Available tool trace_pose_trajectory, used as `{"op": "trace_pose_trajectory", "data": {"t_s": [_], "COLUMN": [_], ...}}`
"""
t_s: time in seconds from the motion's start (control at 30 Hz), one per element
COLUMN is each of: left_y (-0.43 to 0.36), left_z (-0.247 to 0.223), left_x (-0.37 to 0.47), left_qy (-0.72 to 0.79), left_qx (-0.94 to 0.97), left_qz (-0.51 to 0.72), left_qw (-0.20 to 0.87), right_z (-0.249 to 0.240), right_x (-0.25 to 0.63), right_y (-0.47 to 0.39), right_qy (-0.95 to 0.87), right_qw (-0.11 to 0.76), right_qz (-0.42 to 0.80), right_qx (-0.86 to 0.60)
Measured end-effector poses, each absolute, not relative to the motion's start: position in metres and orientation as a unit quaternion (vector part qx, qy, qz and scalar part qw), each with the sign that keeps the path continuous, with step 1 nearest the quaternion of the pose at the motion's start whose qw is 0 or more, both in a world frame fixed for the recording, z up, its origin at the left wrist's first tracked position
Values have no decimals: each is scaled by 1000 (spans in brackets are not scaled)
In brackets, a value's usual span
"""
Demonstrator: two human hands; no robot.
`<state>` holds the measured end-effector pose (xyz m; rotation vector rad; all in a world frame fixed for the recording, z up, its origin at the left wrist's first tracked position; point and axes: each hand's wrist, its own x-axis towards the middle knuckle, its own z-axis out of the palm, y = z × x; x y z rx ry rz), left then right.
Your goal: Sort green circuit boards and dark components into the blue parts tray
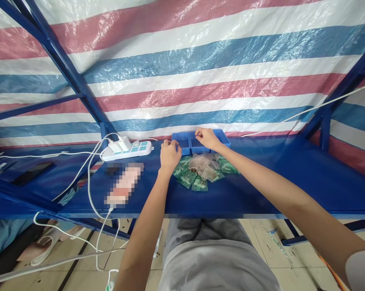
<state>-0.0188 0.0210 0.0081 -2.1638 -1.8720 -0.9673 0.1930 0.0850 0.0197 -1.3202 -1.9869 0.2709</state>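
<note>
A blue plastic tray (181, 136) with compartments stands at the back of the blue shelf. My left hand (169, 155) is at the tray's left front corner, its fingers curled together; whatever is in them, if anything, is too small to make out. Over the tray's middle, my right hand (207, 138) reaches in with thumb and fingers pinched, and I cannot make out what they hold. Just in front of the tray lies a pile of small clear bags (203, 166) on top of several green packets (186, 178) with small pieces inside.
Left of the hands is a white power strip (130, 151) with plugs and white cables. A blurred-out pinkish object (126, 186) is wired to a cable (98, 238) hanging over the shelf's front edge. Blue frame posts (76, 81) and a striped tarp (200, 89) bound the shelf (279, 178).
</note>
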Motion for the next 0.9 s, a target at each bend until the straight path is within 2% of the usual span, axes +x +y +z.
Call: {"op": "trace_pose_trajectory", "data": {"t_s": [0.27,0.5,0.63,0.77,0.9], "left_y": [19,16,11,7,5], "left_z": [11,18,20,16,11], "left_x": [-16,-16,-10,0,7], "left_qy": [-596,-548,-452,-407,-413], "left_qx": [-721,-746,-824,-868,-875], "left_qz": [-347,-378,-338,-267,-241], "left_qw": [65,13,-51,-93,-79], "right_z": [23,33,14,-7,-8], "right_x": [198,209,220,228,228], "right_y": [89,58,5,-26,-26], "right_qy": [-782,-771,-788,-799,-806], "right_qw": [296,386,412,371,343], "right_qz": [91,58,66,70,109], "right_qx": [-540,-503,-453,-467,-470]}}
